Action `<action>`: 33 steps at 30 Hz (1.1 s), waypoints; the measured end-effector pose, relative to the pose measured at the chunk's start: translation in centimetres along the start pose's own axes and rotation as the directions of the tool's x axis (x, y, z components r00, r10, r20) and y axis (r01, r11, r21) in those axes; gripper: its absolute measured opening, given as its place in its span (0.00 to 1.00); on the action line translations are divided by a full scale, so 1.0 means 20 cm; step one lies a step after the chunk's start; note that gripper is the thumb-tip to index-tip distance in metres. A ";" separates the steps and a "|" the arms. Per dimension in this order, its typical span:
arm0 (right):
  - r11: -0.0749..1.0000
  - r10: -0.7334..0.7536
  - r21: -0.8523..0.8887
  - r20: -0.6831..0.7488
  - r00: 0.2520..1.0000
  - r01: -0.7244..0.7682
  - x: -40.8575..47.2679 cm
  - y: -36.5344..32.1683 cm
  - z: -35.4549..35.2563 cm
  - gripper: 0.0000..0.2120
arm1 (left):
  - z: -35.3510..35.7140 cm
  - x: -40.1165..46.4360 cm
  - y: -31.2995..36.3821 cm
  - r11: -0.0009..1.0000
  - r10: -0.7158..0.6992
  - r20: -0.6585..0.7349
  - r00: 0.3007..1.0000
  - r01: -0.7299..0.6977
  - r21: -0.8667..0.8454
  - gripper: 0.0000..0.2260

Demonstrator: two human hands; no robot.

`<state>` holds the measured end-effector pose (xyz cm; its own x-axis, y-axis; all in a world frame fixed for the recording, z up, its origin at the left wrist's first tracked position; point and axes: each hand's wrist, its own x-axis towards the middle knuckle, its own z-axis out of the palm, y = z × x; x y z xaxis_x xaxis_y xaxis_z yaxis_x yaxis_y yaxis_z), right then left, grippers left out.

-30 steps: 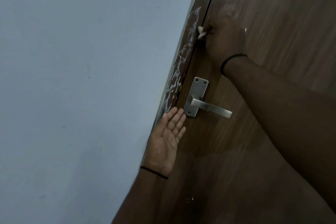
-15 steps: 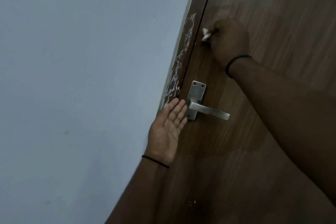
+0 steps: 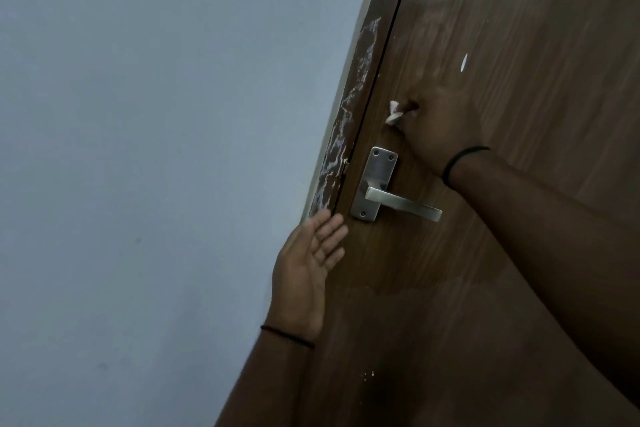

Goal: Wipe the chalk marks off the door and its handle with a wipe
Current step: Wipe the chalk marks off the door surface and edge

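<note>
A brown wooden door [image 3: 502,28] fills the right side, with a metal lever handle [image 3: 401,203] on a backplate [image 3: 375,184]. My right hand [image 3: 440,128] grips a small white wipe [image 3: 394,113] and holds it against the door just above the backplate. My left hand [image 3: 308,267] lies flat with straight fingers against the door's edge, below and left of the handle. White chalk marks [image 3: 349,115] streak the door frame strip. A short white mark [image 3: 464,62] shows on the door above my right hand.
A plain pale wall [image 3: 156,149] takes up the left half. A few small white specks [image 3: 369,374] sit low on the door. The door surface around the handle looks darker in a broad patch.
My right hand has slid the wipe down the door, from well above the handle to just over the backplate. The left hand stays flat by the door's edge.
</note>
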<state>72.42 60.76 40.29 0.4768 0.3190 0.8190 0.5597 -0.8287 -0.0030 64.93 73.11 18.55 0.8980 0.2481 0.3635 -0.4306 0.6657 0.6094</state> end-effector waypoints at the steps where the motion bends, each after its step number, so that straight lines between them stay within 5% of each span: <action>1: 1.000 -0.007 -0.026 0.062 0.998 0.009 -0.03 -0.02 0.03 0.08 | -0.04 -0.04 -0.05 1.000 0.002 -0.041 0.999 -0.001 0.019 0.18; 3: 0.994 -0.084 -0.056 0.149 0.985 0.093 -0.11 -0.06 0.09 0.07 | -0.09 -0.12 -0.14 0.997 -0.017 -0.115 0.993 0.025 0.071 0.17; 7: 0.951 -0.299 -0.074 0.007 0.954 0.299 -0.21 -0.12 0.15 0.09 | -0.15 -0.18 -0.26 0.984 -0.040 -0.202 0.979 0.074 0.163 0.13; 10: 0.921 -0.388 -0.018 0.041 0.921 0.388 -0.33 -0.17 0.20 0.09 | -0.18 -0.17 -0.29 0.978 -0.044 -0.216 0.975 0.086 0.190 0.13; 16: 0.835 -0.522 -0.133 0.110 0.846 0.533 -0.67 -0.19 0.39 0.07 | -0.24 -0.11 -0.32 0.997 -0.080 -0.224 0.971 0.078 -0.016 0.20; 24: 0.933 -0.358 0.100 0.208 0.910 0.345 -0.89 -0.09 0.64 0.08 | -0.36 -0.15 -0.45 0.979 -0.193 -0.355 0.915 0.155 -0.134 0.17; 30: 0.982 -0.189 0.028 0.180 0.965 0.187 -0.89 -0.18 0.83 0.05 | -0.42 -0.15 -0.50 0.971 -0.230 -0.374 0.898 0.187 -0.149 0.15; 33: 0.971 -0.231 -0.009 0.194 0.953 0.237 -0.93 -0.21 0.86 0.05 | -0.43 -0.13 -0.51 0.971 -0.227 -0.368 0.902 0.182 -0.154 0.16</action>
<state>72.97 66.26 15.22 0.4565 0.5848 0.6705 0.6509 -0.7333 0.1965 67.79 71.82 5.28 0.9408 0.3315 -0.0703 -0.2409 0.8003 0.5490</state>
